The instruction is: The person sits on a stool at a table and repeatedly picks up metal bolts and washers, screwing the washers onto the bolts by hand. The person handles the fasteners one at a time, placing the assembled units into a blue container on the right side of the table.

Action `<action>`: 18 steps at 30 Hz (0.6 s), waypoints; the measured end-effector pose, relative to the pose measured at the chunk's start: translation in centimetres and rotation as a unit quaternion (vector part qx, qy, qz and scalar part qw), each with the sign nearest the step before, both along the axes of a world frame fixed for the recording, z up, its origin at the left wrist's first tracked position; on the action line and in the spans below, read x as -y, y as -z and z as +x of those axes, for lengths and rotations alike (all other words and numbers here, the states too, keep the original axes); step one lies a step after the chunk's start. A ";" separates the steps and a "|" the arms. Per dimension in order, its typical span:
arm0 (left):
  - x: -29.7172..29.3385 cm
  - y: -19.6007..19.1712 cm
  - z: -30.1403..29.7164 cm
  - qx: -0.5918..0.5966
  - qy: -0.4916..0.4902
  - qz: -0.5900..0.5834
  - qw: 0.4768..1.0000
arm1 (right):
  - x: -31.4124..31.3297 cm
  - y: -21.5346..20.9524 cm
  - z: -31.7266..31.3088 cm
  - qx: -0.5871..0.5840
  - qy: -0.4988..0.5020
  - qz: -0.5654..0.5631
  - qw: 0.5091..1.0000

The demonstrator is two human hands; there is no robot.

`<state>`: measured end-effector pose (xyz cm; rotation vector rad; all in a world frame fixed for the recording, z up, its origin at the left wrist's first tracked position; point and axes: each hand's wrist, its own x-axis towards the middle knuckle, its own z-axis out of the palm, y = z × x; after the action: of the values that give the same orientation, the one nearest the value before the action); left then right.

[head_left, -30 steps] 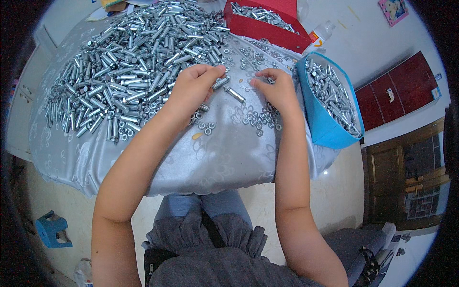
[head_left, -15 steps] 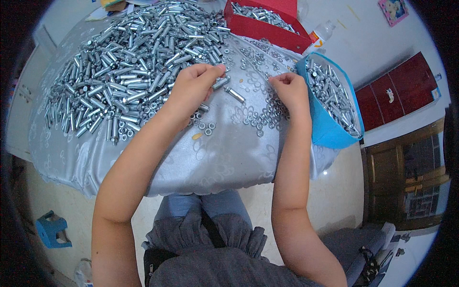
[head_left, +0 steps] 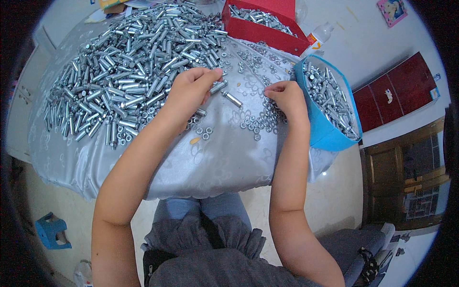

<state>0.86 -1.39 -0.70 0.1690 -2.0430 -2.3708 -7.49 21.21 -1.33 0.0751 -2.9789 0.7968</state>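
Note:
My left hand (head_left: 191, 91) lies on the silvery tablecloth (head_left: 215, 162) at the edge of a big heap of short metal sleeves and bolts (head_left: 129, 71). Its fingertips are pinched together, and a silver bolt (head_left: 218, 87) sticks out from under the palm. A second bolt (head_left: 233, 99) lies loose just to the right. My right hand (head_left: 287, 98) is curled over a scatter of small nuts and washers (head_left: 260, 119), close to the blue bin (head_left: 327, 136). Whatever its fingertips pinch is too small to make out.
The blue bin, full of bolts, hangs over the table's right edge. A red box (head_left: 267, 33) with more metal parts stands at the back. A white bottle (head_left: 319, 36) lies behind it. A blue stool (head_left: 52, 232) is on the floor at left.
My right hand has shifted slightly right, toward the blue bin. My left hand and the two bolts have stayed in place.

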 end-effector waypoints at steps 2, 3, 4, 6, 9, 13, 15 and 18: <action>-0.1 -0.2 0.0 0.001 -0.006 0.002 1.000 | 0.2 -0.1 -0.3 0.013 -0.006 0.001 1.000; -0.1 -0.2 0.1 0.002 -0.010 0.003 1.000 | 0.1 0.0 -0.3 0.010 -0.013 -0.008 1.000; -0.1 -0.3 0.1 0.002 -0.007 0.004 1.000 | 0.1 0.3 -0.4 0.006 -0.022 -0.017 1.000; 0.0 -0.3 0.2 0.001 -0.002 0.004 1.000 | -0.1 0.4 -0.7 0.007 -0.032 -0.024 0.999; 0.0 -0.6 0.3 0.000 0.000 0.007 1.000 | 0.1 0.2 -0.7 0.024 -0.029 -0.033 0.999; 0.0 -0.8 0.5 -0.006 -0.011 0.003 1.000 | -0.2 -0.5 -0.1 0.010 -0.026 -0.038 0.999; 0.1 -0.6 0.4 -0.011 -0.008 0.008 1.000 | -0.6 0.0 -0.4 -0.008 -0.032 -0.034 0.999; -0.1 -0.8 0.7 -0.014 -0.009 0.008 1.000 | -0.8 0.5 -0.7 -0.003 -0.033 -0.042 0.999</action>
<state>1.52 -1.31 0.14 0.1535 -2.0017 -2.3657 -8.16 22.01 -1.80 0.1713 -2.9469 0.9270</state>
